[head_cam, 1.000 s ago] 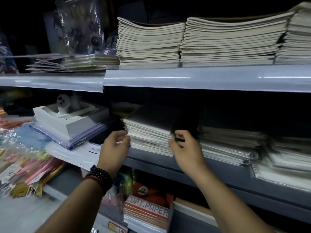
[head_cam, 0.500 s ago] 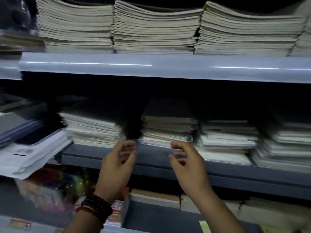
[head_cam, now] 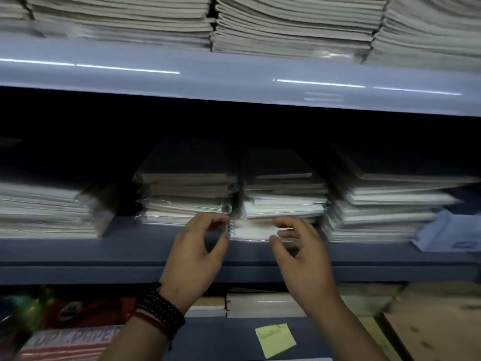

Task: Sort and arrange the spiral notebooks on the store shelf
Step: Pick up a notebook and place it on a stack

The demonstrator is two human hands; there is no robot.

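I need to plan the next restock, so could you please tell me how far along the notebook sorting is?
Partly done: four notebook stacks sit side by side on the middle shelf. In hand: the left hand and right hand flank a bottom notebook jutting forward from the centre-right stack; blur hides any grip. Left, probably: squaring it in, then the uneven right stack.

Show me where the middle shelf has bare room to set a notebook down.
Bare middle shelf shows between the left stack and the centre-left stack, plus the front strip before them. The centre-right stack and right stack pack tightly beside it.
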